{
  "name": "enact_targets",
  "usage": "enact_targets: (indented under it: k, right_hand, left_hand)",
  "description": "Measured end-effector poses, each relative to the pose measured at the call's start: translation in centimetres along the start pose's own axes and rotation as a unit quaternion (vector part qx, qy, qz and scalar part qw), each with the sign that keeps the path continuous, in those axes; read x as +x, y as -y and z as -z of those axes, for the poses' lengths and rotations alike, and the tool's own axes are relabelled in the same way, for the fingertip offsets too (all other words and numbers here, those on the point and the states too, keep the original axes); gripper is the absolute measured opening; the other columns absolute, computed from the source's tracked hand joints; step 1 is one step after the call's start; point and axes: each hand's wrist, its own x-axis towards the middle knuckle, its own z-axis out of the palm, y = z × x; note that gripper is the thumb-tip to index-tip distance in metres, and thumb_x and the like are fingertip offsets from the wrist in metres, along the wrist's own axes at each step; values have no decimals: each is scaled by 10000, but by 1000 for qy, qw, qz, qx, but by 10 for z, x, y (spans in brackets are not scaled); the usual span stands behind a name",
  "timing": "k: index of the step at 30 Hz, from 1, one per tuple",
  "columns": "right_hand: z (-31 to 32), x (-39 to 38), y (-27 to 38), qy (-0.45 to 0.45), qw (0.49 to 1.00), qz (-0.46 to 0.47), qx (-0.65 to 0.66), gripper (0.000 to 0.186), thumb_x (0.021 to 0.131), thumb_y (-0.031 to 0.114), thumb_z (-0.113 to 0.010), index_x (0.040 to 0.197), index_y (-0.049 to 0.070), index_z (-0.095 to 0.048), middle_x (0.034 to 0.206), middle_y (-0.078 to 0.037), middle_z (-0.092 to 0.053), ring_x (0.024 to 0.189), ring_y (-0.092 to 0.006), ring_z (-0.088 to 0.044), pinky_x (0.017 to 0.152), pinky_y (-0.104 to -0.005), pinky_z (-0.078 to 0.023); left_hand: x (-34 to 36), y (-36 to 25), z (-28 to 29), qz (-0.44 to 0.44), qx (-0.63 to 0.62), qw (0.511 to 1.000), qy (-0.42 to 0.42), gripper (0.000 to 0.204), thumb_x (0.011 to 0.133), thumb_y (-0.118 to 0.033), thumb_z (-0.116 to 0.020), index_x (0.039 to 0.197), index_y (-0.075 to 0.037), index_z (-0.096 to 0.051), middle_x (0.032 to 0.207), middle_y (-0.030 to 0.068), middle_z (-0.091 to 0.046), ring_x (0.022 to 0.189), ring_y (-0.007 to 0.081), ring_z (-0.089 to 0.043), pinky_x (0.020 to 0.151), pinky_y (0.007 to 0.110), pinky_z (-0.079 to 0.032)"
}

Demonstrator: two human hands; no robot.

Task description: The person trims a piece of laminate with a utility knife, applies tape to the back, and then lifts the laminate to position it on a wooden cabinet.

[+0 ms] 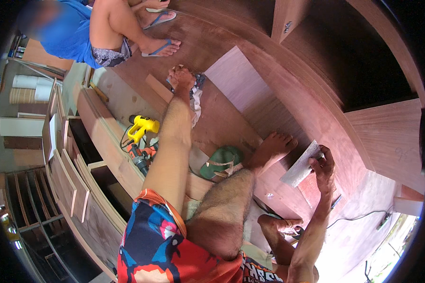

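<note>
My right hand (323, 169) pinches a pale, speckled, flat rectangular piece (300, 166) by its upper right end, over reddish-brown wood panels. A reddish mesh-like patch (311, 188) lies below it. My left arm reaches far forward, and my left hand (181, 78) is closed on the wooden surface; whatever it may hold is hidden under the fingers. Against that hand lies a crumpled dark and white cloth or wrapper (197, 104). My bare foot (276, 146) rests on the wood between the hands, next to a green flip-flop (221, 162).
A yellow power tool (142, 128) and an orange and dark drill (141, 155) lie left of my arm. Long boards (104, 141) and open cabinet frames stand left. A person in blue (71, 33) sits at the upper left. A dark cabinet opening (363, 61) is upper right; a cable (359, 214) runs lower right.
</note>
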Motion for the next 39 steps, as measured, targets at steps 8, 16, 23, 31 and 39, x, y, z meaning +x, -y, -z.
enact_targets:
  k: [8,16,23,31,39]
  right_hand:
    - [7,4,0,-22,1000,0,3,562,876,298,-804,1307,30,-566,810,-10,-640,677,-87,-575,593,-252,-483]
    - [-12,4,17,-23,999,-2,41,522,861,253,-817,1274,31,-588,792,-13,-641,674,-91,-578,599,-263,-485]
    - [11,-3,14,-49,998,-7,25,505,860,234,-821,1251,19,-584,802,-12,-639,668,-92,-571,599,-260,-476]
    - [4,-2,8,-48,999,1,2,535,860,260,-825,1275,20,-587,820,-41,-661,683,-111,-607,578,-283,-499]
    - [21,-3,-10,-53,997,-3,62,530,885,220,-820,1318,36,-576,890,-51,-667,773,-135,-624,656,-296,-510]
  left_hand:
    - [-34,-7,-2,-94,-92,990,-54,369,968,-462,-592,1277,-297,-710,1393,61,-633,1367,377,-443,1090,608,-327]
    - [26,64,14,-32,69,997,9,629,986,-683,-379,1289,-245,-714,1320,41,-700,1336,348,-496,1092,546,-339]
    - [0,17,60,132,-573,761,-274,348,843,-322,-850,1043,-55,-749,951,153,-765,895,267,-729,798,430,-565]
    - [-30,-50,130,-168,-429,858,-228,110,903,-143,-680,967,-127,-769,905,106,-763,872,272,-751,788,400,-581]
    - [-18,-42,171,-264,-234,927,-128,284,959,-164,-589,1180,-212,-760,1023,165,-736,977,377,-695,890,475,-545]
